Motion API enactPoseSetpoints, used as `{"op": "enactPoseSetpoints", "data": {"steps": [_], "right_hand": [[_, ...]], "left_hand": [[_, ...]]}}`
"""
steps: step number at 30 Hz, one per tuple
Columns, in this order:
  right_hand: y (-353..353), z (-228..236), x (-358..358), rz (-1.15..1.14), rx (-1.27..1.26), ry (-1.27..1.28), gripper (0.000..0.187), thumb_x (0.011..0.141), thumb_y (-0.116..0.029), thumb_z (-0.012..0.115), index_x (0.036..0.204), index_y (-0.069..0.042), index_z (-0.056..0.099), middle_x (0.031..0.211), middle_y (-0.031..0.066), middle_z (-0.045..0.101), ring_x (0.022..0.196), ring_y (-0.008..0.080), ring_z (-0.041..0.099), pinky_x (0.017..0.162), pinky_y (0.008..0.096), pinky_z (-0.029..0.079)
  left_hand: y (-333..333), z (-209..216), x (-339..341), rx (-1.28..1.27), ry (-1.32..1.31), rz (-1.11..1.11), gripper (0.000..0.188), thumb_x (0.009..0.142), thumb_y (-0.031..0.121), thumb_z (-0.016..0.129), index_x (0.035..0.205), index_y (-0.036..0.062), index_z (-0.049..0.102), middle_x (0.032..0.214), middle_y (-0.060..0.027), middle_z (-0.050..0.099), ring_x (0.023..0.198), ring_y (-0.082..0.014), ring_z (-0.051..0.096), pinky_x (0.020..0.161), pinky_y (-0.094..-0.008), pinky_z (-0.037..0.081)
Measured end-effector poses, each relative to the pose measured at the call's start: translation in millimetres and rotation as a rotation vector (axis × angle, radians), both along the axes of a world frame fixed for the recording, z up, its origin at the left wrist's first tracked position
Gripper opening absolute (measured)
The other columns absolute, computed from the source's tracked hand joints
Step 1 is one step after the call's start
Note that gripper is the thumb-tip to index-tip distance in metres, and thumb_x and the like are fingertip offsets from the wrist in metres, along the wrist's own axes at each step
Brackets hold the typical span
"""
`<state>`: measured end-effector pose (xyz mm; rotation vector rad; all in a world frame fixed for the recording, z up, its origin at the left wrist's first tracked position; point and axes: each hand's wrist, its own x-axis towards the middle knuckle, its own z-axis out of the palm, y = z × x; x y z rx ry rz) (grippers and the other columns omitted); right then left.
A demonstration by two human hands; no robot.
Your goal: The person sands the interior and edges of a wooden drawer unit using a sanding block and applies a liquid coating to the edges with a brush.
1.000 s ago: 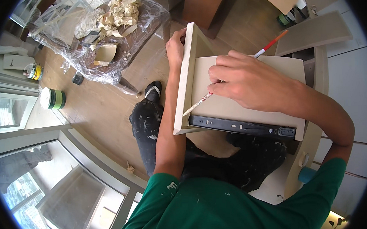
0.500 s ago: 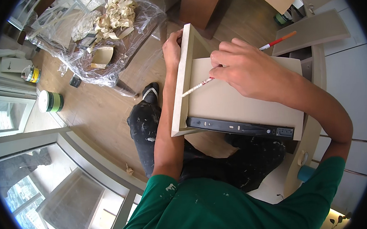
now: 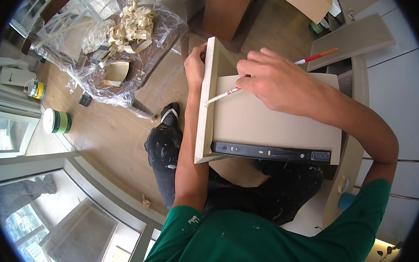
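Observation:
A beige drawer [image 3: 275, 115] is held tilted over my lap, with a black metal slide rail [image 3: 268, 152] along its near side. My left hand [image 3: 196, 64] grips the far end of the drawer's front panel [image 3: 205, 102]; some of its fingers are hidden behind the panel. Pinched in my right hand [image 3: 276, 81] is a thin paintbrush [image 3: 316, 56] with a red and orange handle. Its pale, paint-crusted end touches the top edge of the front panel, around the middle of its length.
A plastic-covered table [image 3: 83, 74] at the far left bears a heap of crumpled masking tape [image 3: 133, 25]. Paint cans [image 3: 57, 121] stand on the floor at the left. A cabinet [image 3: 360, 81] is at the right, with a flat board [image 3: 352, 40] beyond.
The brush tip has moved slightly along the panel's edge, away from me. Drawer and hands sit a little lower and further left in view.

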<state>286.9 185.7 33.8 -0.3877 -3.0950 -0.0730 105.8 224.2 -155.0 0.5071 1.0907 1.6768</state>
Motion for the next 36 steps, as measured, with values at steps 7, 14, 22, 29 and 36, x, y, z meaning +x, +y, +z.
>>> {"op": "enactPoseSetpoints", "data": {"steps": [7,14,22,29,36], "right_hand": [[17,-2,3,-0.042,0.107,0.004,0.012,0.084,-0.001,0.065,0.087,-0.002,0.077,0.091,0.0067,0.061,0.094,0.0224,0.060,0.084,0.0373,0.046],[5,8,2,-0.059,0.112,0.016,0.010,0.082,-0.002,0.068,0.086,-0.003,0.077,0.092,0.0074,0.062,0.095,0.0230,0.061,0.085,0.0377,0.047],[-15,12,-2,-0.033,-0.028,-0.046,0.011,0.084,-0.004,0.067,0.087,-0.003,0.077,0.095,0.0074,0.063,0.097,0.0229,0.062,0.089,0.0374,0.048],[-25,10,-4,0.013,-0.160,-0.052,0.011,0.084,-0.003,0.066,0.086,-0.004,0.077,0.096,0.0074,0.063,0.097,0.0236,0.062,0.090,0.0374,0.047],[6,9,0,-0.039,-0.116,0.033,0.013,0.083,-0.002,0.067,0.089,-0.002,0.078,0.093,0.0089,0.063,0.094,0.0258,0.061,0.088,0.0381,0.047]], "left_hand": [[-1,4,2,-0.004,-0.005,0.004,0.041,0.101,0.023,0.055,0.118,-0.0078,0.075,0.104,-0.0106,0.077,0.090,-0.0156,0.069,0.082,-0.0288,0.053],[3,0,3,-0.007,-0.089,0.007,0.041,0.100,0.023,0.055,0.117,-0.0064,0.076,0.103,-0.0114,0.078,0.090,-0.0161,0.070,0.081,-0.0287,0.053],[1,0,3,-0.008,-0.114,-0.024,0.042,0.100,0.024,0.053,0.118,-0.0066,0.076,0.104,-0.0118,0.078,0.088,-0.0164,0.070,0.080,-0.0296,0.054],[7,-9,0,0.000,-0.146,-0.041,0.041,0.100,0.023,0.054,0.119,-0.0069,0.075,0.103,-0.0114,0.078,0.087,-0.0159,0.070,0.079,-0.0289,0.053],[-2,6,2,0.001,-0.050,-0.002,0.039,0.100,0.020,0.055,0.118,-0.0064,0.076,0.103,-0.0101,0.078,0.086,-0.0148,0.069,0.079,-0.0278,0.053]]}}
